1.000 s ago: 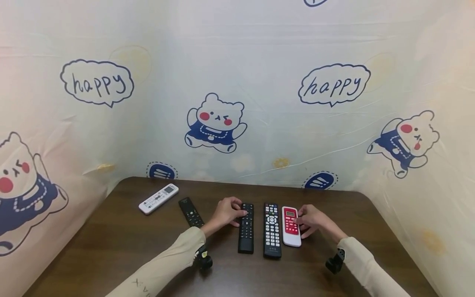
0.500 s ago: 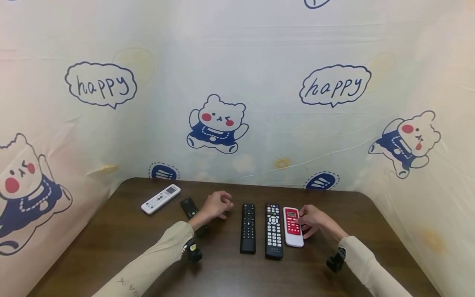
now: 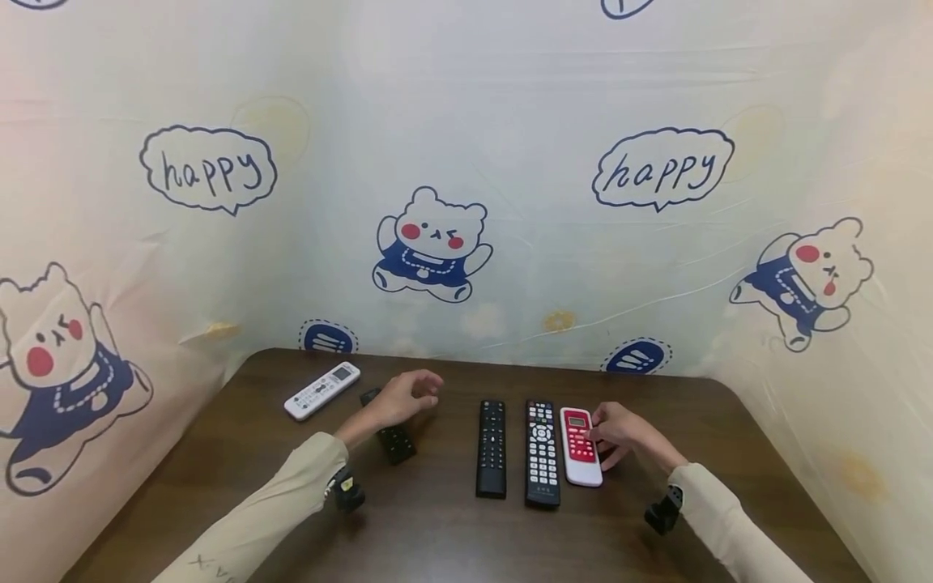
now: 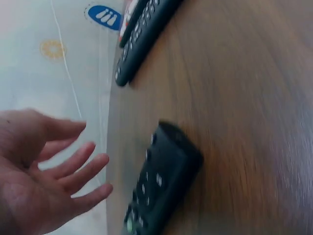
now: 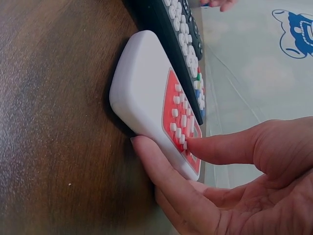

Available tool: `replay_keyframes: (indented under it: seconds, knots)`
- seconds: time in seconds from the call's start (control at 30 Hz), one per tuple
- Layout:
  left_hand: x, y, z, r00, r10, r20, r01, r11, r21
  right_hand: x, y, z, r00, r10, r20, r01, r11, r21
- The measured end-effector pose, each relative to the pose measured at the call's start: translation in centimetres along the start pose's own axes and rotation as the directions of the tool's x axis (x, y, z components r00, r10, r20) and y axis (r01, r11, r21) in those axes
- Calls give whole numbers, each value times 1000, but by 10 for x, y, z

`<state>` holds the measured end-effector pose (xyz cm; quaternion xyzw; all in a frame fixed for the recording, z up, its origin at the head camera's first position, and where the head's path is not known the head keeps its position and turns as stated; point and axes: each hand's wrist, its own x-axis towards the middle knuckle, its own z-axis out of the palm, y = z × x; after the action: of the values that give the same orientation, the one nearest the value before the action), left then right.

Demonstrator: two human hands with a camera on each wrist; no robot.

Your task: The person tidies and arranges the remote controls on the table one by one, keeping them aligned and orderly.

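Note:
My right hand (image 3: 618, 433) is at the right edge of a white remote control with a red keypad (image 3: 581, 445). In the right wrist view its thumb rests on the buttons and its fingers hold the side of the remote, which lies on the table. My left hand (image 3: 399, 398) is raised over a short black remote control (image 3: 394, 443), apart from it, with loose fingers and nothing held. That hand partly hides the remote in the head view; the left wrist view shows its keypad end (image 4: 166, 171).
A black remote (image 3: 492, 449) and a black remote with white buttons (image 3: 543, 453) lie side by side, left of the red and white one. A white remote (image 3: 322, 391) lies slanted at the back left. The brown table (image 3: 437, 534) meets a printed curtain (image 3: 539, 227) behind.
My left hand has let go of the middle black remote and moved left, over the short black remote. My right hand stays at the red and white remote.

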<state>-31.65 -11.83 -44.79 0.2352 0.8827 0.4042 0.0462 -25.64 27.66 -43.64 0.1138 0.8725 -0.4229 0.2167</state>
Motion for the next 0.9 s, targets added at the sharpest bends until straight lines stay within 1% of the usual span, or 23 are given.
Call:
replay_keyframes:
  seconds: [0.1,0.23,0.3,0.33,0.4,0.43,0.57,0.63,0.7,0.83,0.9]
  knots:
    - [-4,-6,-7,994,54,92,-57,998,35,0,2,0,1000,10,5,-10,1000,5]
    - [-9,-15,-20,979,118,165,-136,986,100,1,2,-1,1000,3,13,-3,1000,18]
    - [-13,-20,-27,970,133,203,-160,980,121,1,2,-1,1000,-5,17,4,1000,19]
    - [-15,-23,-31,965,133,226,-164,979,123,1,2,-1,1000,-7,18,6,1000,20]
    - [-20,-28,-39,954,113,277,-147,984,104,1,2,0,1000,-9,19,9,1000,18]
    - [-22,-30,-44,946,110,304,-145,985,94,1,2,0,1000,-10,17,9,1000,15]
    - [-31,-38,-59,922,73,380,-111,991,78,0,1,0,1000,-13,14,13,1000,4]
    - [-35,-41,-63,915,71,397,-117,989,95,0,2,1,1000,-17,15,17,1000,-3]
    - [-39,-40,-66,915,57,400,-112,987,115,1,1,0,1000,-16,22,16,1000,-10]
    - [-42,-39,-66,924,49,380,-115,982,152,2,0,-3,999,-8,43,9,1000,-12]
    - [-43,-41,-66,925,62,374,-132,977,166,3,0,-3,999,-2,54,3,1000,-10]
